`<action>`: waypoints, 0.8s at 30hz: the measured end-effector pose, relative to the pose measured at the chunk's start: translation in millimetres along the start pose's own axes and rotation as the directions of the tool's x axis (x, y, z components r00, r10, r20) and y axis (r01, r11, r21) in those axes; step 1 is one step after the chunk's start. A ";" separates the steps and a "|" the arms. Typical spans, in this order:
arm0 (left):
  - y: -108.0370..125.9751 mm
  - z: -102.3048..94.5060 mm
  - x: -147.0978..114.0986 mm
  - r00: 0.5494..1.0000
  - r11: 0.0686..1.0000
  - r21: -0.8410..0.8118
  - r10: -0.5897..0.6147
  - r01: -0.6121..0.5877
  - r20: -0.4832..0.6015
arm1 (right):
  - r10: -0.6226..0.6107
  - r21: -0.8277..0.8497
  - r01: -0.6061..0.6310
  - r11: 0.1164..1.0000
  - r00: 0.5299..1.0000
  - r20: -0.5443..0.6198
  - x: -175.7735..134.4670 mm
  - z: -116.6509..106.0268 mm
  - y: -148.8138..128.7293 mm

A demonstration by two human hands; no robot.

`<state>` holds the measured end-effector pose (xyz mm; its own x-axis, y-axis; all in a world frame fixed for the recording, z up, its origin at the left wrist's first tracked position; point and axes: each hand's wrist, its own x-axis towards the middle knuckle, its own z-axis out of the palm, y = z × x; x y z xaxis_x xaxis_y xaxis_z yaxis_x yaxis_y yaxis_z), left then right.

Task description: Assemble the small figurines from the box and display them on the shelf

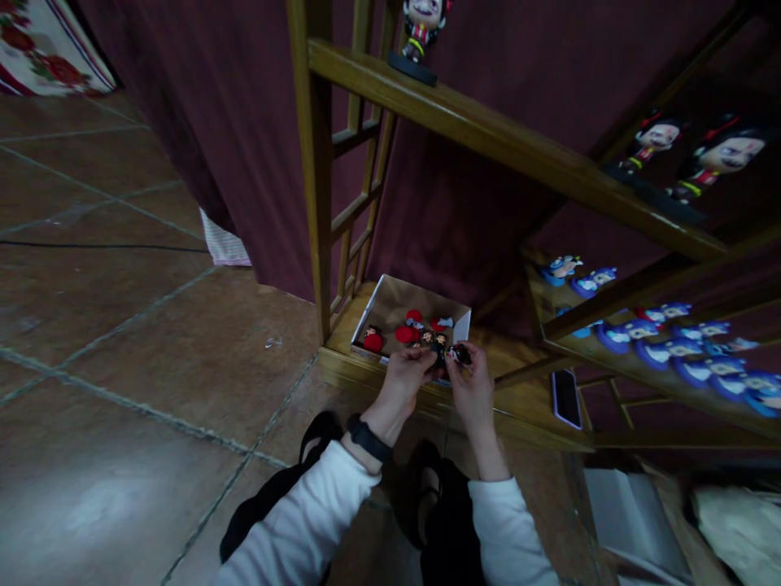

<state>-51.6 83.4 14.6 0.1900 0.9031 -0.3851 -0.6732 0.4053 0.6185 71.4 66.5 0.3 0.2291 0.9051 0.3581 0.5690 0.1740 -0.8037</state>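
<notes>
Just over the front edge of a cardboard box (413, 292), both my hands are closed round a small black-haired figurine (459, 354). My right hand (474, 387) pinches it near the head. At its dark lower end, which looks like a black base, the fingers of my left hand (403, 381) are pressed together. Whether base and figure are joined cannot be made out. Inside the box lie several small figurines, some on red round bases (373, 340), some with black hair and some greyish.
The box stands on the low board of a wooden shelf (518, 423). A phone (566, 399) lies to the right. Blue-and-white figurines (668, 352) line a right shelf; dark-haired figurines (656, 138) stand higher. A wooden post (314, 179) rises left of the box.
</notes>
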 end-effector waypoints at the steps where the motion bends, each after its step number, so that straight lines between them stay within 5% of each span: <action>1: -0.4 -0.2 0.3 1.000 1.000 0.004 0.004 -0.004 -0.003 | -0.009 -0.018 0.009 1.000 1.000 0.001 -0.3 -0.7 -0.3; 13: 0.2 -7.2 3.4 0.999 0.999 0.038 0.000 0.002 -0.040 | -0.033 -0.124 0.050 0.991 0.990 0.139 -2.5 -3.1 0.0; 24: 2.1 -8.1 3.8 0.997 0.994 0.107 0.001 0.008 -0.082 | -0.008 -0.049 0.015 0.999 0.988 0.154 -0.7 -0.9 6.6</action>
<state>-58.0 86.5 8.9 0.1302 0.8886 -0.4397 -0.5914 0.4256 0.6849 75.7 66.7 -4.8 0.1003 0.9527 0.2868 0.6105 0.1687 -0.7739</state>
